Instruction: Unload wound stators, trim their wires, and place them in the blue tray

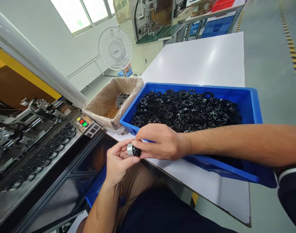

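Observation:
In front of the blue bin's near corner, my left hand pinches a short silver metal ring between thumb and fingers. A black toothed part sits against the ring's right end; how deep it goes inside cannot be seen. From the right, my right hand closes its fingertips on that black part, and the forearm crosses over the bin. Round black parts with open centres are heaped in the blue bin, partly hidden by my arm.
Left of the bin stands a plastic-lined box with some small parts. A machine at left carries a row of black-and-silver parts beside a button panel. The white table ends near my lap. Behind is a fan.

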`<state>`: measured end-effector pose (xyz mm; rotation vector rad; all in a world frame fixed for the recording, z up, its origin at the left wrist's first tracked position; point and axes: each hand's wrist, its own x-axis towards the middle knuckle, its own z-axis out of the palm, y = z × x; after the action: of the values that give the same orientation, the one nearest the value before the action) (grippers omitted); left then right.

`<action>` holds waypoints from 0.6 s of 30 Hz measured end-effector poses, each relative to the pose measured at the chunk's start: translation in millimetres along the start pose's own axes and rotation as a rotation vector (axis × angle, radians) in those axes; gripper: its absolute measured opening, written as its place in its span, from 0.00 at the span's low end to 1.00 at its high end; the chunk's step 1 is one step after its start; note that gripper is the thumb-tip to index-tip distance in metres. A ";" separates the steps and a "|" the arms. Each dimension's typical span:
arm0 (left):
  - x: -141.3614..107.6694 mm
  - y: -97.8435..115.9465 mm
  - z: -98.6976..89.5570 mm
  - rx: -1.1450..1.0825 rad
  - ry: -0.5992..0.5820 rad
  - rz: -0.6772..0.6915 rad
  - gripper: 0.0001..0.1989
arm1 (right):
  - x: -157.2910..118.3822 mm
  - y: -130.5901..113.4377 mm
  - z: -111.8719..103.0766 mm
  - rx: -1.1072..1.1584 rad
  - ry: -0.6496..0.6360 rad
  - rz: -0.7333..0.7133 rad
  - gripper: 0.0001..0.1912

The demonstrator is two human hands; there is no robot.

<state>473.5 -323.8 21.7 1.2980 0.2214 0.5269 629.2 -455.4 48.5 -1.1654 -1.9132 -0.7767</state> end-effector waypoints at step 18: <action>-25.1 -19.6 -0.8 -0.037 -0.049 -0.125 0.23 | 6.8 4.5 12.0 0.339 -0.060 0.417 0.28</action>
<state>456.3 -338.7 -0.5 1.2509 0.2486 0.3909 627.8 -440.9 48.3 -1.3152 -1.6814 -0.1866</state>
